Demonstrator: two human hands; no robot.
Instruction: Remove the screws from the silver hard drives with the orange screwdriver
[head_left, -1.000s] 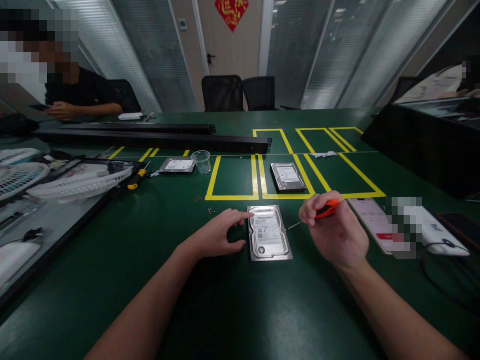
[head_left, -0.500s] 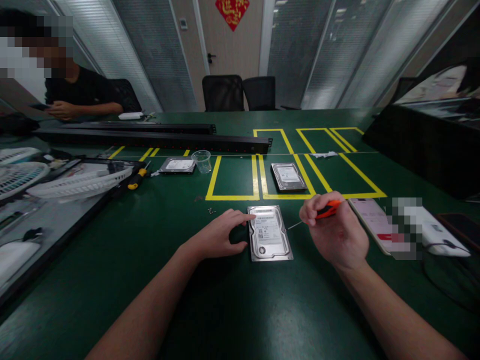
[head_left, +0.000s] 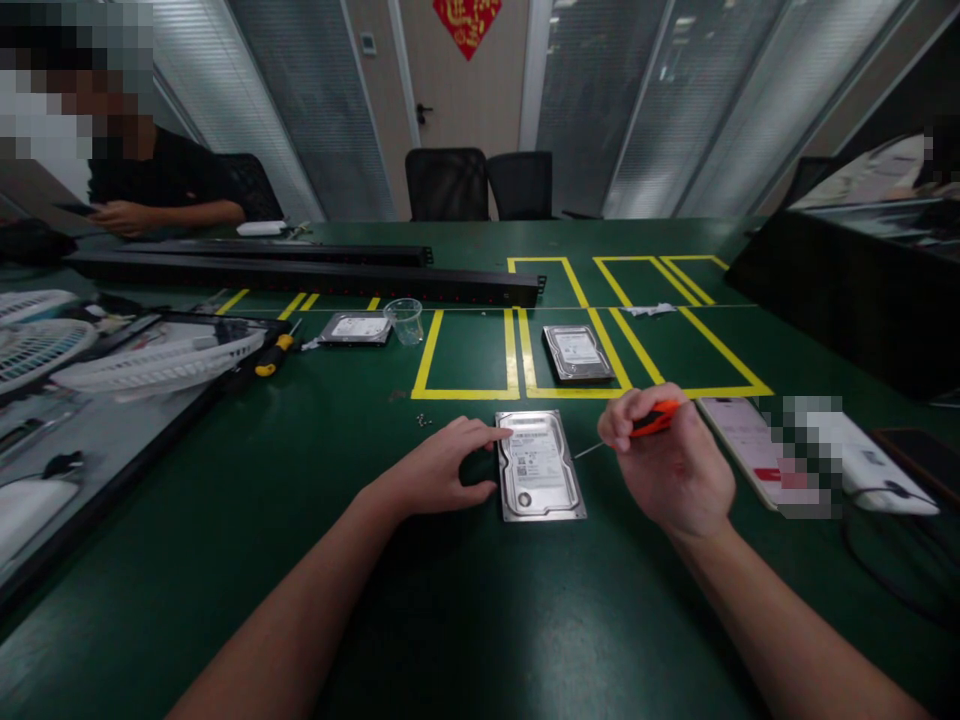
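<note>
Gripping an orange-handled, thin metal-shafted screwdriver (head_left: 656, 419), the right hand (head_left: 671, 470) points it left at the silver rectangular metal hard drive (head_left: 538, 468), lower centre, long axis up-frame; tip contact unclear. Left hand (head_left: 435, 465) nearer: thumb and index spread, index on drive.

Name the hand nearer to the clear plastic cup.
Left. The left hand is on the near side of the cup, slightly right of it. The right hand, holding the orange screwdriver, is farther away to the cup's right, past the nearest hard drive.
</note>
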